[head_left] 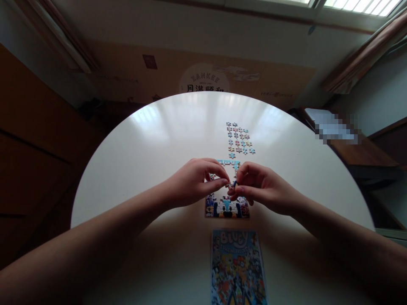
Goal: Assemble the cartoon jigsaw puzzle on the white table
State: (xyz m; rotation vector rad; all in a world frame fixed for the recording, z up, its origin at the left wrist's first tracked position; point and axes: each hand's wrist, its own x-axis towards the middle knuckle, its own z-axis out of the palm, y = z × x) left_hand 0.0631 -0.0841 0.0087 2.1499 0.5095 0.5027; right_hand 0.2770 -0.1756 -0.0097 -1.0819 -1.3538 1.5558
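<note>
A partly assembled jigsaw puzzle [226, 209] lies on the white round table [133, 156], with a blue dog's face along its near edge and a gap in its middle. Over that gap my left hand [202, 180] is closed, a small puzzle piece [228, 185] pinched between thumb and fingertips. Right beside it, my right hand [265, 186] is closed on a dark puzzle piece [235, 184]. The fingertips of both hands nearly meet and cover part of the puzzle. Beyond the puzzle, loose puzzle pieces [237, 143] sit in rough columns.
Closer to me lies a colourful picture sheet [238, 267] marked "Bluey". A large cardboard panel [121, 72] with printed characters stands behind the table's far edge. To the right is a brown wooden surface [365, 154] bearing a pale, pixelated object [333, 125].
</note>
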